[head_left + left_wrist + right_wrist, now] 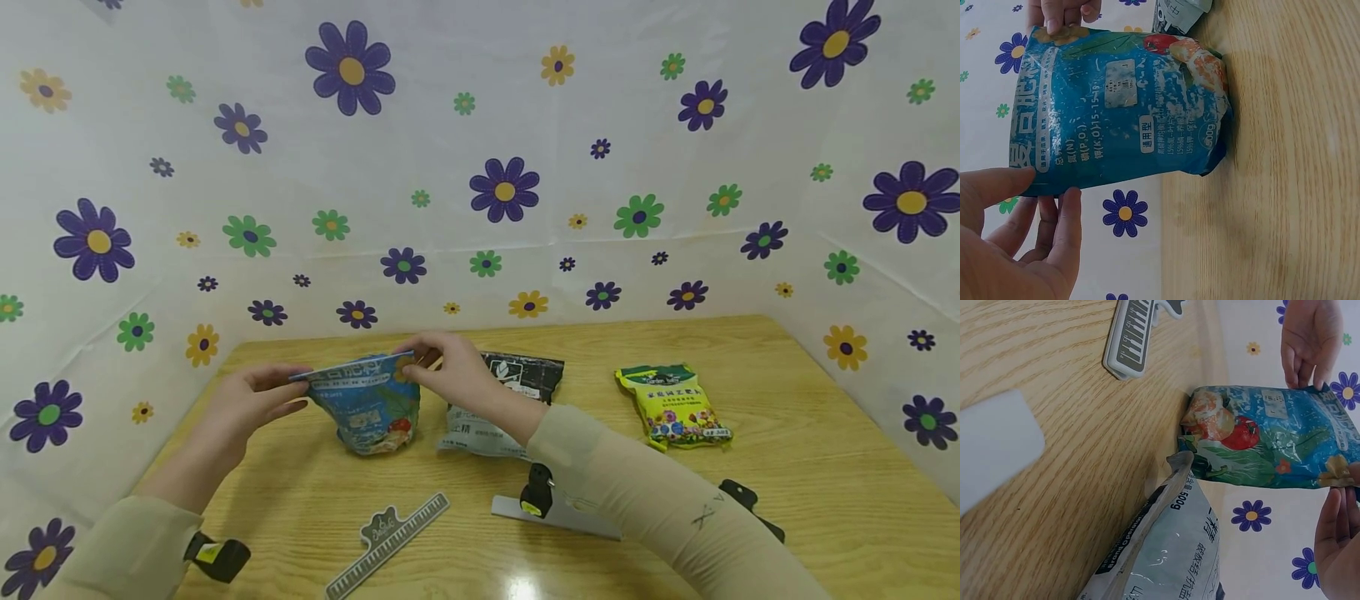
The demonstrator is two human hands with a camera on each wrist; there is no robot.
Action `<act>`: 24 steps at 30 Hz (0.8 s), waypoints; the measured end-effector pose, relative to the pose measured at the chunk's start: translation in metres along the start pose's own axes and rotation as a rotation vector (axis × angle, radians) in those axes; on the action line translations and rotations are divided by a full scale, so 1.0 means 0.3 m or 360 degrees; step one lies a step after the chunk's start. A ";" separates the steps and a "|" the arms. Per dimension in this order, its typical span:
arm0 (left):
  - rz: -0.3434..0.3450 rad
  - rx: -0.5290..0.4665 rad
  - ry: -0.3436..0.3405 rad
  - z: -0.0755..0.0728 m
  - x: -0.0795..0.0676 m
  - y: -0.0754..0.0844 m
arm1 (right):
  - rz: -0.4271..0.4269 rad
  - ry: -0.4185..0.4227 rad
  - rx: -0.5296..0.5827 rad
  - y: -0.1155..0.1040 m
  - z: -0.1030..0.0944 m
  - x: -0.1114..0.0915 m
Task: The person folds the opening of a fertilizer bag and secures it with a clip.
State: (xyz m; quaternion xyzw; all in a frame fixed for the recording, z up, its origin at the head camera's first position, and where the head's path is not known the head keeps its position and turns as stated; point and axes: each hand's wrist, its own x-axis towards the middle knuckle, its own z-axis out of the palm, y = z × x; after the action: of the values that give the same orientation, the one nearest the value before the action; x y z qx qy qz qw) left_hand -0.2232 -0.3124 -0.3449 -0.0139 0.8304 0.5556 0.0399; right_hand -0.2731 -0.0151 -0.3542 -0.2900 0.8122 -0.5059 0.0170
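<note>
A blue fertilizer bag [371,412] with printed vegetables stands upright at the left of the table, its top edge drawn out straight. My left hand [243,408] pinches the top left corner between thumb and fingers. At the opposite top corner my right hand [453,367] grips the edge, thumb in front. In the left wrist view the bag [1129,112] shows its printed front and a small white label, with the left hand [1022,244] at one corner. Seen from the right wrist, the bag [1260,434] has the right hand [1341,537] on its corner.
Behind my right forearm stands a black and grey bag [480,429]. A yellow flowered bag [675,408] lies farther right. In front are a clip with piano-key print [393,542], a pale flat clip [585,518] and a black clip part [750,507] partly behind my sleeve.
</note>
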 end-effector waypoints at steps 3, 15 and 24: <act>-0.0004 -0.0023 0.0005 0.000 0.000 0.000 | 0.0004 -0.0004 0.0000 -0.003 -0.001 -0.001; -0.0002 -0.0029 0.0001 0.007 -0.002 -0.022 | -0.0002 0.0017 -0.0031 0.006 0.007 -0.003; 0.0024 -0.0021 0.0012 0.006 -0.001 -0.028 | -0.0003 0.0025 -0.0040 0.009 0.010 0.004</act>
State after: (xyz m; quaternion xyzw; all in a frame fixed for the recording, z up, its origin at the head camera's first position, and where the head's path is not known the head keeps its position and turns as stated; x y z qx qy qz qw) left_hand -0.2221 -0.3139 -0.3532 -0.0100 0.8270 0.5612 0.0323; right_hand -0.2744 -0.0173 -0.3575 -0.2868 0.8183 -0.4981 0.0066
